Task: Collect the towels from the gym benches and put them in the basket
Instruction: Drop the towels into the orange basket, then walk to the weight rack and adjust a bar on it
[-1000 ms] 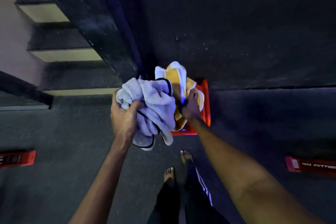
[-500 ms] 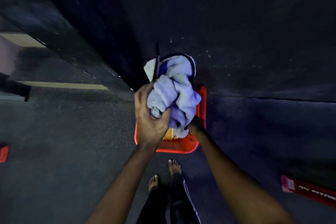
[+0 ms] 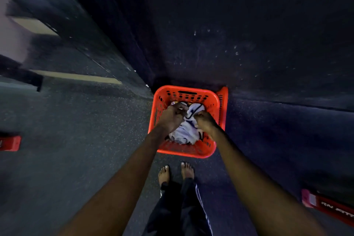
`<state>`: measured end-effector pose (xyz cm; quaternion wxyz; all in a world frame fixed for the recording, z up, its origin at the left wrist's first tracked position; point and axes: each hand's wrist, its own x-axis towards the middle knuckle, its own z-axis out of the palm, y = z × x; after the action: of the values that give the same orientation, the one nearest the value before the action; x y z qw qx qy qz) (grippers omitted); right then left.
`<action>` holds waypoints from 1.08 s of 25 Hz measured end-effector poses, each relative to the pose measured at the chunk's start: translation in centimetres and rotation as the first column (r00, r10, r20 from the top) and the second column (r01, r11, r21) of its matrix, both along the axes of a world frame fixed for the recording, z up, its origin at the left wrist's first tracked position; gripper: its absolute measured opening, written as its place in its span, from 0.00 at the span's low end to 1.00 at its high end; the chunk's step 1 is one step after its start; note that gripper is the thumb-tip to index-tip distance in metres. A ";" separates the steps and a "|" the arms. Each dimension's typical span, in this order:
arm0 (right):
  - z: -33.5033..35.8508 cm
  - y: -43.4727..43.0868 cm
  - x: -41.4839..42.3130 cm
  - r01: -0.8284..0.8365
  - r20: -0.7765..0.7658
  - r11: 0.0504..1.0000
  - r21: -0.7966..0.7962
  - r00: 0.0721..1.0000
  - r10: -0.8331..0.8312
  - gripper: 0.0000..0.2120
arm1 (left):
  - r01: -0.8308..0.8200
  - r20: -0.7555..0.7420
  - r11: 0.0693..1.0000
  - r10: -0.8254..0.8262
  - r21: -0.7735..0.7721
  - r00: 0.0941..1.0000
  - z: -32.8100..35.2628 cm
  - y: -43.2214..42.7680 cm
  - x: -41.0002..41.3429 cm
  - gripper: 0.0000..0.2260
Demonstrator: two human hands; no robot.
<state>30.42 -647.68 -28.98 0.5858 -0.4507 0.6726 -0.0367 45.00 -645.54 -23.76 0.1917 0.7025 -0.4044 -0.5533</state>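
Note:
An orange plastic basket (image 3: 186,93) with slotted walls stands on the dark floor against the wall, straight in front of my bare feet. A pale lilac towel with a dark trim (image 3: 186,130) lies bunched inside it. Both hands are down in the basket. My left hand (image 3: 172,117) is curled on the towel's left side and my right hand (image 3: 205,121) grips its right side. A sliver of yellow towel (image 3: 188,104) peeks out at the back, mostly hidden under the lilac one.
A dark wall (image 3: 249,34) rises right behind the basket, and a black slanted beam (image 3: 92,48) runs along the left. Red bench feet sit on the floor at far left (image 3: 9,142) and lower right (image 3: 329,207). My feet (image 3: 176,172) stand close to the basket's front edge.
The lilac towel was held up at chest height above the basket; both hands have since come down and pushed it into the basket. The yellow towel is now buried beneath it.

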 end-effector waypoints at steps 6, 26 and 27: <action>11.5 -4.0 6.9 -0.136 0.116 0.977 -0.163 0.981 0.156 0.13 | -0.185 -0.044 0.970 0.181 -0.156 0.983 9.3 0.4 5.1 0.17; 40.9 21.0 46.5 -0.456 0.394 0.683 -0.571 0.578 0.715 0.12 | -0.719 -0.063 0.396 0.852 -0.571 0.520 34.8 38.8 39.5 0.12; 41.8 23.4 48.9 -0.481 0.403 0.655 -0.582 0.529 0.747 0.12 | -0.736 -0.067 0.343 0.883 -0.583 0.464 35.7 41.7 40.5 0.11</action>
<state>79.31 -624.23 12.86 0.6371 -0.7340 0.2115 -0.1033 85.49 -603.80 11.94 0.5751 0.7898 -0.1553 -0.1462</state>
